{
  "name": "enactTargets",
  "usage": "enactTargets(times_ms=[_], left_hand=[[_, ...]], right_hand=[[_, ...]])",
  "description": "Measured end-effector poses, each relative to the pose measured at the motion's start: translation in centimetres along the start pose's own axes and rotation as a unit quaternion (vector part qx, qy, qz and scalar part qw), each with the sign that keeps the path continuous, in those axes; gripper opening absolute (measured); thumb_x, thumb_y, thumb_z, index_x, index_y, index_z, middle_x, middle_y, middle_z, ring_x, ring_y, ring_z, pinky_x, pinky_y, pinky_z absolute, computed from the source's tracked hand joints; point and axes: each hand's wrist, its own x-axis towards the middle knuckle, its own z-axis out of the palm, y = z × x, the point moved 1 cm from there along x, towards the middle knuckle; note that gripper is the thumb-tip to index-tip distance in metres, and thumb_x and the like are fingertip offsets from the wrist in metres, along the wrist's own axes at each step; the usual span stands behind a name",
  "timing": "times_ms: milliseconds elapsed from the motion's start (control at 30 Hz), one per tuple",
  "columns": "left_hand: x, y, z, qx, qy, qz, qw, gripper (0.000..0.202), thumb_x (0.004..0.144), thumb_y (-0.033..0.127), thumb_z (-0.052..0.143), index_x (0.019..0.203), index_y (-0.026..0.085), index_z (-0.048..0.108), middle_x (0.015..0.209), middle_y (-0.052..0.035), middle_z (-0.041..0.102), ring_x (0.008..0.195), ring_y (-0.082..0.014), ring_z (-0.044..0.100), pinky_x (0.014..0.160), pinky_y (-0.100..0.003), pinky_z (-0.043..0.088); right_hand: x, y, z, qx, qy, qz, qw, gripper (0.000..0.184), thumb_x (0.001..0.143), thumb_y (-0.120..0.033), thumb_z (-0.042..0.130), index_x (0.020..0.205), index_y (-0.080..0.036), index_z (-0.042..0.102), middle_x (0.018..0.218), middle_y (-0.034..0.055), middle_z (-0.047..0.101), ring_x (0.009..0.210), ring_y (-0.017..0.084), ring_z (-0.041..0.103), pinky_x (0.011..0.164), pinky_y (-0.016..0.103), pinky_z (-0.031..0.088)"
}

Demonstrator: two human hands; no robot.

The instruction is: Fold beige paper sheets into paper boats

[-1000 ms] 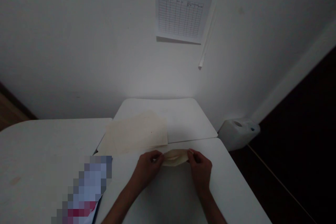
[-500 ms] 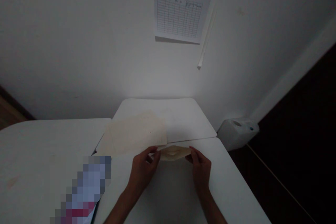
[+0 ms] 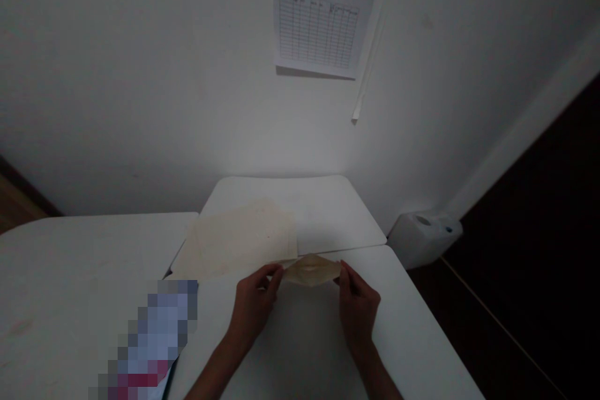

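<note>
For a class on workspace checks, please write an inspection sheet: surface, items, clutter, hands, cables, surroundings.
Surface: white, rounded tabletops set close together.
Items: beige, papery piece, its middle gaping; flat, beige, papery material beyond the left hand.
Clutter: pixelated, bluish and red item, unidentifiable.
Hands: the left hand and right hand each pinch one end of the piece.
Cables: nothing certain; thin, pale floor line unclear.
Surroundings: white wall, white printed sheet, white plastic container at right.

White tables (image 3: 94, 262) and a printed wall chart (image 3: 321, 31) suggest a workroom, perhaps.
</note>
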Motion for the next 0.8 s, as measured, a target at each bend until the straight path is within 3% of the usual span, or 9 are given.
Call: enactTargets(times_ms=[300, 567, 800], left_hand=[[-0.10, 0.49, -0.23, 0.032, 0.018, 0.034, 0.999, 0.036, 0.081, 0.050, 0.056, 0.092, 0.019, 0.071, 0.059, -0.0006, 0.066, 0.050, -0.0160, 0.061, 0.049, -0.024, 0.048], [0.13, 0.02, 0.00, -0.049, 0.013, -0.079, 0.996, 0.042, 0.075, 0.047, 0.055, 0.097, 0.014, 0.068, 0.049, 0.0031, 0.057, 0.036, -0.0128, 0.049, 0.034, -0.022, 0.038], [0.07, -0.12, 0.10, -0.022, 0.022, -0.094, 0.995, 0.042, 0.079, 0.050, 0.051, 0.081, 0.012, 0.070, 0.065, -0.0070, 0.070, 0.034, -0.0119, 0.050, 0.033, -0.023, 0.037]], right_hand=[[-0.03, -0.33, -0.09, 0.005, -0.012, 0.006, 1.000, 0.041, 0.087, -0.045, 0.057, 0.103, -0.011, 0.073, 0.095, 0.0130, 0.074, 0.075, 0.024, 0.073, 0.068, 0.030, 0.060], [-0.16, -0.68, -0.01, 0.024, -0.040, 0.016, 0.999, 0.038, 0.086, -0.044, 0.058, 0.100, -0.014, 0.074, 0.095, 0.0125, 0.074, 0.076, 0.024, 0.073, 0.067, 0.030, 0.059], [-0.21, -0.52, 0.05, 0.040, -0.040, 0.036, 0.998, 0.038, 0.086, -0.044, 0.058, 0.102, -0.014, 0.073, 0.093, 0.0120, 0.074, 0.073, 0.023, 0.072, 0.066, 0.030, 0.059]])
